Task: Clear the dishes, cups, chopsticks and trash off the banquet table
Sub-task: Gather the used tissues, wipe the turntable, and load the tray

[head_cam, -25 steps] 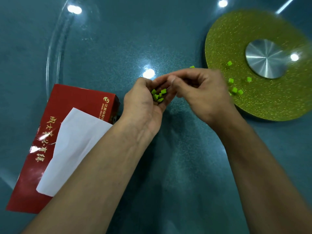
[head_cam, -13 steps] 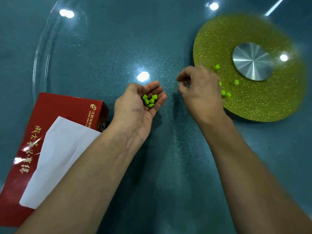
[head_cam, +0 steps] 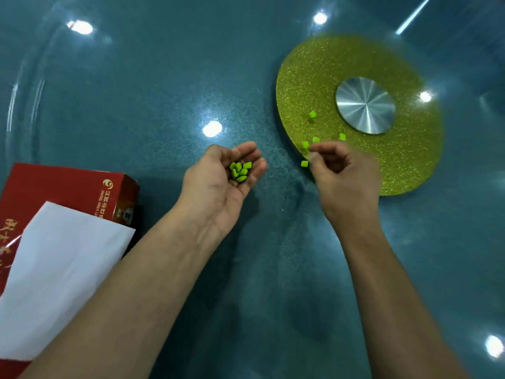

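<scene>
Clearing trash from a glossy teal banquet table (head_cam: 136, 105): small bright-green bits, by the look light, firm and easily scattered, best taken one at a time between thumb and forefinger tip. Left hand (head_cam: 221, 184) turned palm up and loosely cupped, cradling a cluster of green pieces (head_cam: 240, 170) at the base of the fingers. Right hand (head_cam: 338, 170) curled at the near rim of the gold glitter disc (head_cam: 404, 149), fingertips drawn together beside one green bit (head_cam: 304, 163) at the disc's edge; blurred, so impossible to tell whether pinched or merely touched. Three more loose bits (head_cam: 312, 114) on the disc just beyond the knuckles, short of the steel hub (head_cam: 365, 104). Red tissue box (head_cam: 68, 192) well apart at left.
</scene>
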A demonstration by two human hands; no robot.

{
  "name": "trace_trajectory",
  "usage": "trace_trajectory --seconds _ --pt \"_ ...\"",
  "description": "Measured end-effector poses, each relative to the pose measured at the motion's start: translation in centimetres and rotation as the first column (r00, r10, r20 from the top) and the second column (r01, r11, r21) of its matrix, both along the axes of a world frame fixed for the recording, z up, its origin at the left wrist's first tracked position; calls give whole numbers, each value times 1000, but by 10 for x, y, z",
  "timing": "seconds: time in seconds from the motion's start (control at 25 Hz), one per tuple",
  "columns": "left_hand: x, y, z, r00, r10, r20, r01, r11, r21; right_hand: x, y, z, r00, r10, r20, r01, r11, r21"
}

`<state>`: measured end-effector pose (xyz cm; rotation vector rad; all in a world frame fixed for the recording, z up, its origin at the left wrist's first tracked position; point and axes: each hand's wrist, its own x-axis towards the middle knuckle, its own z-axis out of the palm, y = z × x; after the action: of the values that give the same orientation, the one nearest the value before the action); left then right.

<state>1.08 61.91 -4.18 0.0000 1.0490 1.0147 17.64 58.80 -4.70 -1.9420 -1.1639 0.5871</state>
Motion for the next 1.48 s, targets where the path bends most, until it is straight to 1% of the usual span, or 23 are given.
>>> trace_trajectory --seconds 0.08,0.16,0.24,0.32,0.4,0.44,0.52,0.6,0.64,0.68,0.72,0.8,0.84,0.88,0.96,1.0,1.04,1.08,1.12,1.16,1.2,1.28,1.48 --pt "3 -1 -1 1000 -2 3 2 1000 3 15 -5 -7 966 70 248 -36 989 -141" --pt "5 -1 -3 1000 -8 -3 8 1000 7 17 -7 -11 910 175 375 -94 970 -224" --pt "9 -1 -4 1000 -17 -19 17 1000 12 12 -4 -11 882 208 422 -125 968 -217" --pt "11 -1 -4 999 -31 -31 32 999 17 6 1 -10 878 221 424 -154 970 -187" --pt "14 -1 -3 999 -41 -32 42 999 22 3 5 -7 879 243 409 -161 961 -225" --pt "15 0 -3 999 -41 -31 42 999 21 3 7 -6 894 242 378 -149 955 -257" --pt "18 1 -3 999 -40 -32 41 999 15 6 7 -3 951 187 246 -114 952 -283" --pt "23 2 -2 997 -62 -40 62 998 15 8 6 5 995 100 12 -96 976 -196" --pt "26 3 0 996 -84 -43 85 996 14 7 5 11 988 94 -124 -109 987 -117" --pt "30 3 1 993 -106 -46 107 994 13 7 4 17 962 135 -235 -148 988 -37" --pt "34 4 3 992 -123 -43 123 992 10 5 4 23 928 206 -311 -209 978 24" --pt "39 7 4 992 -129 -13 129 992 5 3 5 32 874 329 -359 -321 943 81" --pt "40 9 4 992 -129 8 129 992 3 5 7 34 880 340 -333 -329 940 90" --pt "40 10 4 991 -133 24 133 991 2 9 9 35 906 315 -284 -301 949 91" --pt "39 13 3 989 -143 35 143 990 6 18 14 32 970 199 -142 -190 979 72" --pt "39 14 3 989 -143 35 142 990 14 22 18 28 988 146 -41 -143 988 53" --pt "38 15 2 990 -137 30 136 990 19 26 22 23 989 125 82 -126 992 10" --pt "38 16 2 991 -131 25 130 991 22 29 27 18 968 144 206 -133 989 -65" --pt "38 16 1 992 -126 20 126 992 22 31 31 13 932 194 306 -152 976 -153" --pt "37 16 0 992 -123 15 122 992 21 32 34 9 893 252 372 -174 957 -231" --pt "37 16 0 992 -123 8 123 992 18 33 36 7 864 296 407 -189 940 -283" --pt "35 15 -1 993 -122 -2 122 992 15 32 38 5 844 317 433 -201 935 -294" --pt "35 16 -1 993 -122 -5 122 992 18 30 39 1 876 313 368 -228 939 -257"
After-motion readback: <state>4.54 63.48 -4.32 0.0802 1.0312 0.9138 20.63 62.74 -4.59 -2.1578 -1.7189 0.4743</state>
